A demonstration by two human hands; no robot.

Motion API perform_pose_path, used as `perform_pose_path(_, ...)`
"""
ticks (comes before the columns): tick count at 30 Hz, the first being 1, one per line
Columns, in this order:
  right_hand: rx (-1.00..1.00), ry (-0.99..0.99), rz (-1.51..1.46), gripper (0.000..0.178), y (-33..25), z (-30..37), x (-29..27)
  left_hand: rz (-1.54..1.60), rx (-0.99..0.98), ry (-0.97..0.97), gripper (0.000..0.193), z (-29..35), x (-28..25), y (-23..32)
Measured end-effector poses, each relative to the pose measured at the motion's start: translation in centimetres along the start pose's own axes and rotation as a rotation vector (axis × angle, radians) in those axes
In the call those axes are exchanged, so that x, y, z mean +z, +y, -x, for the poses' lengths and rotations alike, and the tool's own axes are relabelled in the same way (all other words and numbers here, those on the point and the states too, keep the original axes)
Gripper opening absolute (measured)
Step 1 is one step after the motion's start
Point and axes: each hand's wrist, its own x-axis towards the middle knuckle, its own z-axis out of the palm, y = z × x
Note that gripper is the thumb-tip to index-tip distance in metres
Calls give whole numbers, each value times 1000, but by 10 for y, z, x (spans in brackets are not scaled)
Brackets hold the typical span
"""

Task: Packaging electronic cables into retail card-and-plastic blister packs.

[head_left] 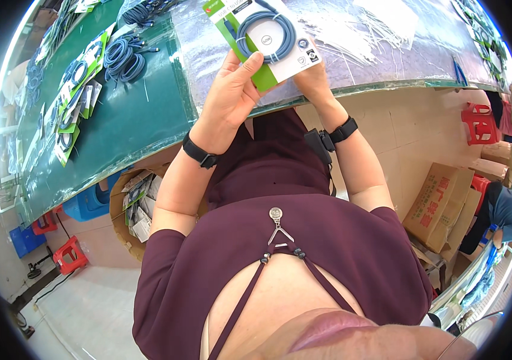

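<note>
A blue coiled cable [291, 37] is fastened with ties to a green and white packaging card [289, 67], raised above the table's near edge. My left hand [232, 90] grips the card's lower left corner, its thumb pressed on the front beside the coil and its fingers behind. At the lower right edge, my right hand [314, 81] curls behind the card. The card hides those fingertips and whatever they hold. Thin white ties [346, 39] lie scattered on the table beyond my right hand.
More carded cables [76, 90] overlap on the green tabletop [142, 114] at left, beside loose blue cable coils [125, 60]. Blue-handled cutters [460, 71] lie at the right edge. Below stand a carton of scraps [125, 207], a closed carton [439, 204] and red stools [479, 124].
</note>
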Motion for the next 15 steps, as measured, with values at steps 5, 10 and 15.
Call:
perform_pose_path(5, 244, -86, -218, 24, 11, -3, 3, 3, -2, 41, 34, -13, -19, 11)
perform_pose_path(10, 324, -174, -356, 15, 10, -4, 6, -89, 74, 102, 31, -6, -37, 27)
perform_pose_path(15, 305, -229, -233, 10, 9, 2, -4, -273, 152, 189, 30, 7, -63, 53)
